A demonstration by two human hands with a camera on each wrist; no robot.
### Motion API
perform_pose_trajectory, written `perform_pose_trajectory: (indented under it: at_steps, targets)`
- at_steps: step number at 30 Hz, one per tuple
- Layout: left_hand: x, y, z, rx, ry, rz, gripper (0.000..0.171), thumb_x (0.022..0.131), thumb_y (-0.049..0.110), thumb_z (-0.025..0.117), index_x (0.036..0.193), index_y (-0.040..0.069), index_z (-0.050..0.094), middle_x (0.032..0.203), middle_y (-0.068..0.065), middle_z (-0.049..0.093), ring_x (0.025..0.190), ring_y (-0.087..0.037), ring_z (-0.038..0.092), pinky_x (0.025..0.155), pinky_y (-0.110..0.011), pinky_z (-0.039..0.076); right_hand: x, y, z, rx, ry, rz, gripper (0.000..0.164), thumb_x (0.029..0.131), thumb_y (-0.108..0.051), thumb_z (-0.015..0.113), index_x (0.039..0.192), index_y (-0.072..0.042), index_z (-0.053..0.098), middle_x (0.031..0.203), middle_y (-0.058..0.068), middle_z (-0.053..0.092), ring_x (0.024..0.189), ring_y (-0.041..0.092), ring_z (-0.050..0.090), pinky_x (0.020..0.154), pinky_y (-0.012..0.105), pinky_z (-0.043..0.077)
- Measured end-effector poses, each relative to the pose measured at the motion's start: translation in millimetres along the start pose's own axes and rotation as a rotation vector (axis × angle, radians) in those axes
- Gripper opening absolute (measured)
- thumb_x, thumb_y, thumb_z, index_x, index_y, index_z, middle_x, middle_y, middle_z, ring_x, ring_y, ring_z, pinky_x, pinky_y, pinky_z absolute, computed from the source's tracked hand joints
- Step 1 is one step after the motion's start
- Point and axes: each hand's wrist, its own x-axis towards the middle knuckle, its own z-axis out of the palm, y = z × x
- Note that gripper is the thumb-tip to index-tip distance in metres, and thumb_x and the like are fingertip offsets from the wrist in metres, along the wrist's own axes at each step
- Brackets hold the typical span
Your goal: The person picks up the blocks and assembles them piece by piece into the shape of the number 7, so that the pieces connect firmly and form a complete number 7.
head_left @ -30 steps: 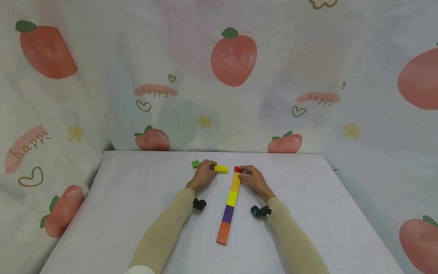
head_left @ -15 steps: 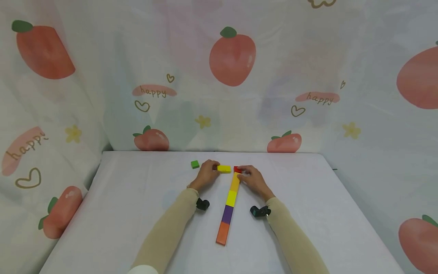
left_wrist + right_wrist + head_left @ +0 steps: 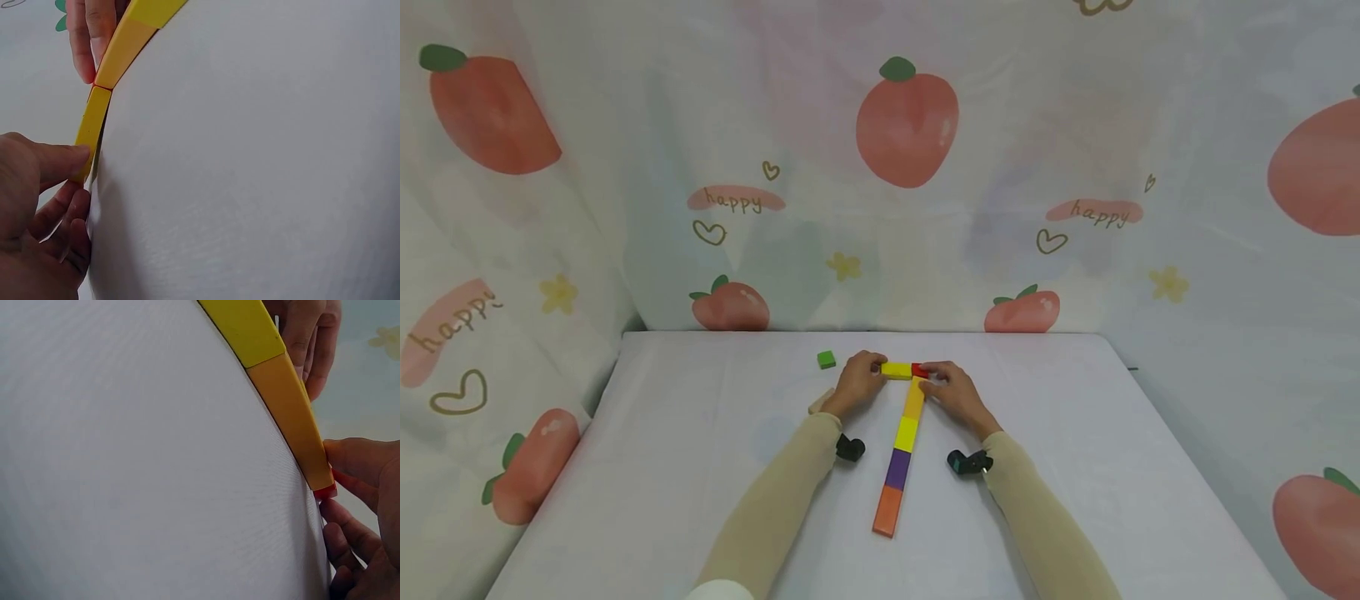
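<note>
Beside the red block (image 3: 917, 369), held by the right hand (image 3: 957, 392), the presumably rigid yellow block (image 3: 896, 371) was aptly pinched at one end by the left hand (image 3: 857, 383).

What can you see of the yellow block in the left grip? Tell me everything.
The yellow block is a bright yellow, straight-edged oblong bar, smooth like painted wood or plastic, with tiny dark specks. It runs left to right near the far edge of the white table; whether it rests fully down is unclear. The left grip pinches its left end. Its right end meets or nearly meets the red block, by the far end of the light-orange block.
</note>
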Motion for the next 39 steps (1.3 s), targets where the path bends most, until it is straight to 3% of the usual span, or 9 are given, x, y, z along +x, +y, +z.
perform_pose_trajectory:
  at_steps: [26, 33, 39]
  targets:
    - [-2.5, 3.7, 3.6, 0.035, 0.015, -0.024, 0.035, 0.093, 0.015, 0.067, 0.128, 0.011, 0.064, 0.12, -0.007, 0.063, 0.107, -0.021, 0.057, 0.103, -0.036, 0.048, -0.9, -1.4, -1.8, -0.008, -0.003, 0.001, 0.044, 0.093, -0.031, 0.066, 0.135, -0.02, 0.06, 0.138, 0.01, 0.053, 0.122, 0.031, 0.049, 0.106, 0.051, 0.04]
    - [-1.6, 2.1, 3.3, 0.043, 0.029, 0.0, 0.035, 0.093, 0.016, 0.067, 0.128, 0.012, 0.064, 0.12, -0.006, 0.063, 0.107, -0.02, 0.058, 0.101, -0.035, 0.049, -1.4, -2.8, -2.9, -0.013, 0.0, -0.013, 0.043, 0.094, -0.032, 0.065, 0.135, -0.019, 0.06, 0.138, 0.01, 0.054, 0.121, 0.032, 0.049, 0.105, 0.052, 0.041]
    - [-2.8, 2.7, 4.2, 0.051, 0.025, -0.012, 0.035, 0.094, 0.017, 0.067, 0.128, 0.012, 0.064, 0.121, -0.005, 0.063, 0.107, -0.02, 0.058, 0.101, -0.034, 0.049, -2.6, -3.3, -2.5, -0.003, -0.002, 0.016, 0.042, 0.093, -0.03, 0.066, 0.134, -0.021, 0.062, 0.138, 0.011, 0.054, 0.121, 0.032, 0.049, 0.105, 0.052, 0.04]
